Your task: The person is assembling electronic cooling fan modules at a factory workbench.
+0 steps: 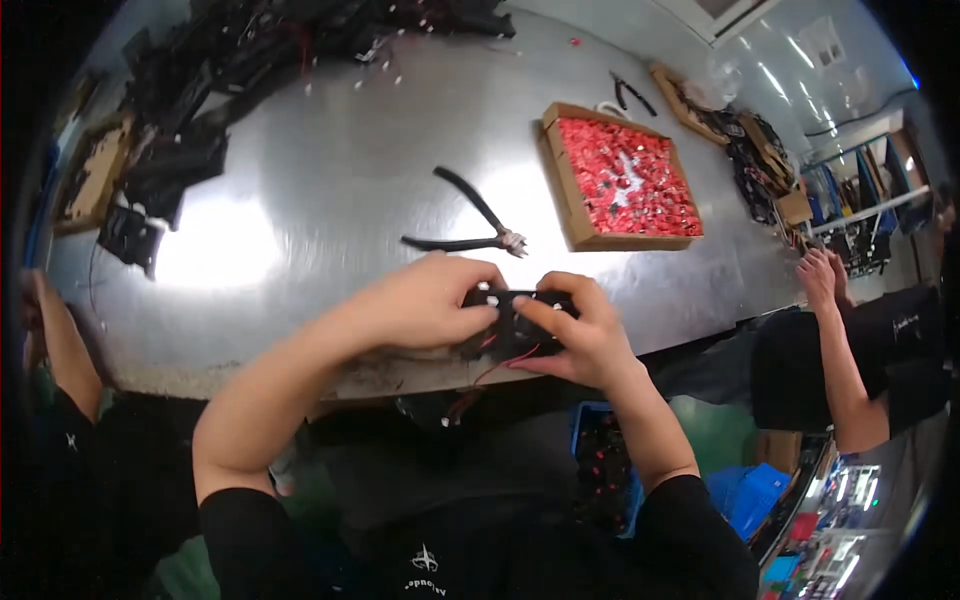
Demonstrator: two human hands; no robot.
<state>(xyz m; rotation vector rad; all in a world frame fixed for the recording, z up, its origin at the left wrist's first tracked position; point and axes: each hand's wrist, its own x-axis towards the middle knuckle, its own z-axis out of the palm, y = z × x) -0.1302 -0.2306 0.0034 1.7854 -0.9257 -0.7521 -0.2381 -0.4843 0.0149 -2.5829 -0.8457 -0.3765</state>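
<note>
Shirt (520, 555); hands (436, 302) holding black part (507, 328); box (636, 243): red pieces (655, 190).

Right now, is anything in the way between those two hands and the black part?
Nothing visible is: the left hand and right hand both hold the black part directly. The black-handled cutters lie beyond it on the table, not between.

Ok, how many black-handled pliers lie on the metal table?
2: one open pair of pliers just beyond the left hand, a second pair beyond the cardboard box of red pieces. Others may be hidden.
</note>
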